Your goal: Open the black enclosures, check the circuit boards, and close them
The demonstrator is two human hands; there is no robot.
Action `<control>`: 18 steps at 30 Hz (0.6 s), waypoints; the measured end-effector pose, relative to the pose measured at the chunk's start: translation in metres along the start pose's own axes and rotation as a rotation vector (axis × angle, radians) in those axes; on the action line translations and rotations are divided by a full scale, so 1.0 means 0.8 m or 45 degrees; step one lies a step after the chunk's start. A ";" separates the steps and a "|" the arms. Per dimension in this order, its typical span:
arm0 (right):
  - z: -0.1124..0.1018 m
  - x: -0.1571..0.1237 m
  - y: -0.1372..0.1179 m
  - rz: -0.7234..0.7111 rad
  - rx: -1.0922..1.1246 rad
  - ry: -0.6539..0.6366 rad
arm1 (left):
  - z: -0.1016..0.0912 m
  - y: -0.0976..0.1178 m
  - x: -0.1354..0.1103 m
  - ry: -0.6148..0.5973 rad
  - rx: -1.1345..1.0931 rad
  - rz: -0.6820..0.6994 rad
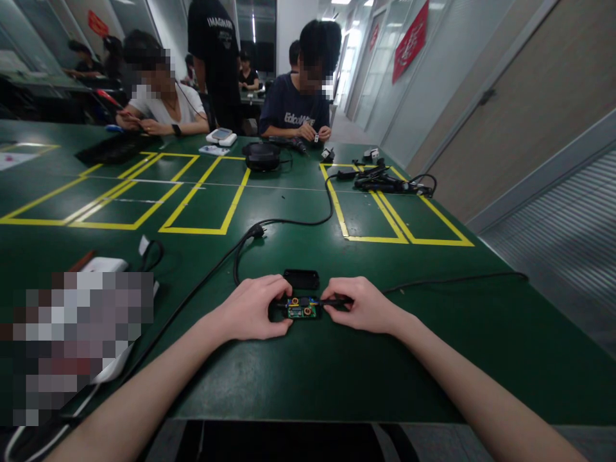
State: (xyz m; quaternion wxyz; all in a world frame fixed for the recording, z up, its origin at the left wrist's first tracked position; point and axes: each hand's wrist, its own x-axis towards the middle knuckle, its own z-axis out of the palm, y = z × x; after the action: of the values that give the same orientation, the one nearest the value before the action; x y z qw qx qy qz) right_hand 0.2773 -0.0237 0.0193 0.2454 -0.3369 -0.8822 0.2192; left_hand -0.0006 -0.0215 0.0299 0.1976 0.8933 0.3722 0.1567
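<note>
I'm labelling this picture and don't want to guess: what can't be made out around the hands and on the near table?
All in the head view:
- Markings on the circuit board: too small to read.
- Left end of its black case: covered by the left hand.
- Part of the black cable: hidden by the right hand.
- Item at far left: masked by pixelation.

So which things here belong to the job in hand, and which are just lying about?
Part of the job:
circuit-board unit, in the left grip
black cable, in the right grip
black cover beyond the unit, probably

Seemingly just lying about:
round black object
white device with a screen
</note>
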 end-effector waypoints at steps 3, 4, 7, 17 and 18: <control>-0.001 -0.001 0.000 0.001 -0.018 -0.015 | -0.001 -0.003 -0.001 0.013 -0.014 0.027; -0.002 -0.001 0.000 -0.005 -0.021 -0.024 | -0.001 -0.004 -0.001 0.022 -0.022 0.026; -0.005 0.000 -0.001 -0.042 -0.042 -0.031 | 0.000 -0.006 -0.001 0.041 -0.049 0.001; 0.005 0.001 0.004 0.034 -0.076 -0.028 | 0.009 -0.009 0.002 0.087 -0.111 -0.016; 0.005 0.001 0.003 0.046 -0.069 -0.042 | 0.009 -0.009 0.002 0.086 -0.119 -0.018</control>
State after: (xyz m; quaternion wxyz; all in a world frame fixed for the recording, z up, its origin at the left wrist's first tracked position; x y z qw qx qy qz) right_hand 0.2757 -0.0222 0.0147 0.2177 -0.3555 -0.8855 0.2050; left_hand -0.0008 -0.0177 0.0205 0.2277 0.8746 0.3772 0.2024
